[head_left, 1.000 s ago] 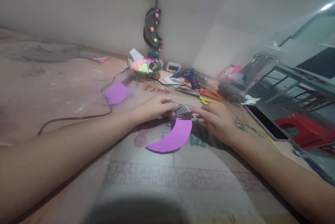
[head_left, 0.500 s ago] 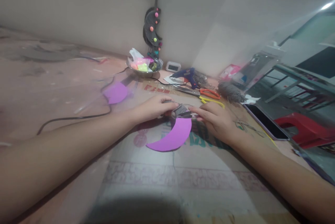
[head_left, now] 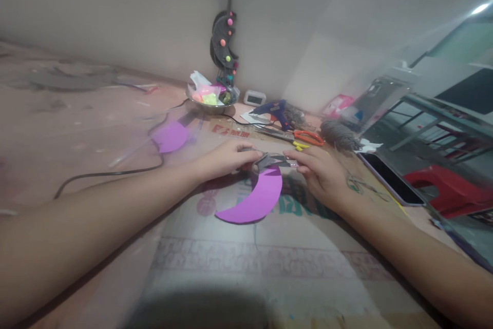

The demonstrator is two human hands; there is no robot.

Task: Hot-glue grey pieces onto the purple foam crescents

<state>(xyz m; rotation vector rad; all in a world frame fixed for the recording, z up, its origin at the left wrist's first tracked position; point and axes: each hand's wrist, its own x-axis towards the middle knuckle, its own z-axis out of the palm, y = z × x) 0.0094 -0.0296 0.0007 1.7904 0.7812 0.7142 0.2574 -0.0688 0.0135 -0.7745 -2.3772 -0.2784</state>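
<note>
A purple crescent [head_left: 258,198], seemingly foam or card, lies on the cardboard with its upper end wrapped in grey yarn [head_left: 261,166]. My left hand [head_left: 234,157] pinches the wrapped end between thumb and fingers. From the right, my right hand [head_left: 321,171] grips small metal snips [head_left: 283,161], their blades apart and pointing at the yarn. Whether a strand lies between the blades is too small to tell. Behind my right hand are large scissors with orange handles [head_left: 308,137] and another pair's yellow handle [head_left: 300,145], partly hidden.
A metal bowl [head_left: 211,108] of colourful bits, a small white clock [head_left: 254,98] and a blue glue gun [head_left: 275,112] stand at the back. Grey yarn [head_left: 339,135] and a phone [head_left: 391,177] lie right. A purple piece [head_left: 171,136] and black cable [head_left: 110,173] lie left.
My right hand has shifted slightly right with the snips, whose blades now show wider apart. It now covers more of the yellow handle. My left hand and the crescent stay nearly still.
</note>
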